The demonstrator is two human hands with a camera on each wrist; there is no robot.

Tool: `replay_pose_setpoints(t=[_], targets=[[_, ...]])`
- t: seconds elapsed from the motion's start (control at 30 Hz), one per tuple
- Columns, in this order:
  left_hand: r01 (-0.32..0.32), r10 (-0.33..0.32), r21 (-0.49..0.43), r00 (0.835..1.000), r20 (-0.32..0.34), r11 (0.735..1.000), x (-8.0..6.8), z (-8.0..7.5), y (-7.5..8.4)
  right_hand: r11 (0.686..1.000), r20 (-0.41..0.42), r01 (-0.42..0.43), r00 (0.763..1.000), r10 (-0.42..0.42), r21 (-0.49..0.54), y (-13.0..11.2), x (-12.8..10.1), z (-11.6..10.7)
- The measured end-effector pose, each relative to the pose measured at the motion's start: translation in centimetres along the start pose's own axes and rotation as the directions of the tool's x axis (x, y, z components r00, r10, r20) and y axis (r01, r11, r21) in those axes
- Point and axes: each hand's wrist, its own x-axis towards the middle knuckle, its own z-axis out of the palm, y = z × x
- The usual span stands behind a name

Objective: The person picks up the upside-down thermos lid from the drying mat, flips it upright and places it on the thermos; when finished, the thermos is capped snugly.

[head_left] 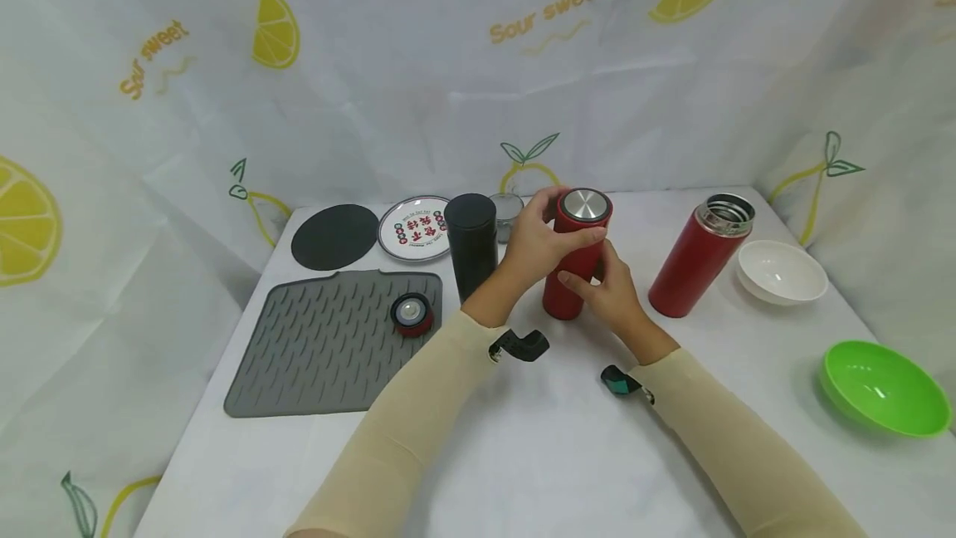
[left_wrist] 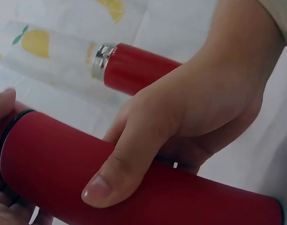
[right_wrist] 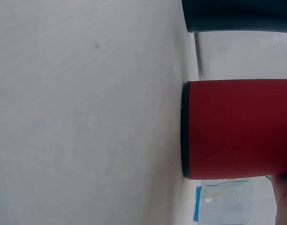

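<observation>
A grey ribbed mat [head_left: 321,339] is lying at the left of the white table [head_left: 523,455], with a small red lid [head_left: 412,314] sitting on it. Behind it, a dark round pad [head_left: 334,236] and a printed plate [head_left: 414,228] are lying side by side. A black flask [head_left: 471,244] is standing just beside the left hand [head_left: 534,243], whose fingers are curling round the cap end of the red flask [head_left: 575,264]. That flask is standing upright on the table near the middle. The right hand [head_left: 611,293] is gripping its lower body, fingers wrapped round it. Further right, an open red flask [head_left: 700,256] is standing apart, then a white bowl [head_left: 780,272] and a green bowl [head_left: 885,388].
</observation>
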Motion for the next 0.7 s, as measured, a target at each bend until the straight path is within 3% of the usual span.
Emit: replay_pose_setpoints(t=[0.17, 0.3, 0.4, 0.53, 0.63, 0.7], targets=[[0.019, -0.016, -0.052, 0.998, 0.056, 0.998, 0.4, -0.6, -0.3, 0.999, -0.002, -0.031, 1.000, 0.031, 0.020, 2.3, 0.8, 0.3], [-0.031, 0.033, -0.032, 0.998, 0.053, 0.999, -0.7, -0.7, -0.7, 0.999, -0.021, -0.035, 0.999, 0.035, -0.009, 3.0, 1.0, 0.6], [-0.093, 0.087, 0.097, 0.994, 0.069, 0.991, -2.8, -0.9, -0.8, 1.000, -0.034, -0.021, 0.999, 0.021, -0.022, 2.5, 1.0, 0.7], [-0.222, 0.172, 0.284, 0.966, 0.193, 0.933, -7.1, -3.1, -0.8, 0.998, -0.001, -0.055, 0.998, 0.055, -0.023, 2.7, 0.7, 0.4], [-0.308, 0.222, 0.294, 0.930, 0.292, 0.905, -10.1, -6.1, -1.1, 0.992, 0.039, -0.120, 0.992, 0.120, -0.026, 3.5, 0.5, 0.1], [-0.325, 0.239, 0.274, 0.922, 0.306, 0.905, -11.6, -8.4, -1.3, 0.989, 0.049, -0.146, 0.988, 0.148, -0.031, 3.6, 0.5, -0.1]])
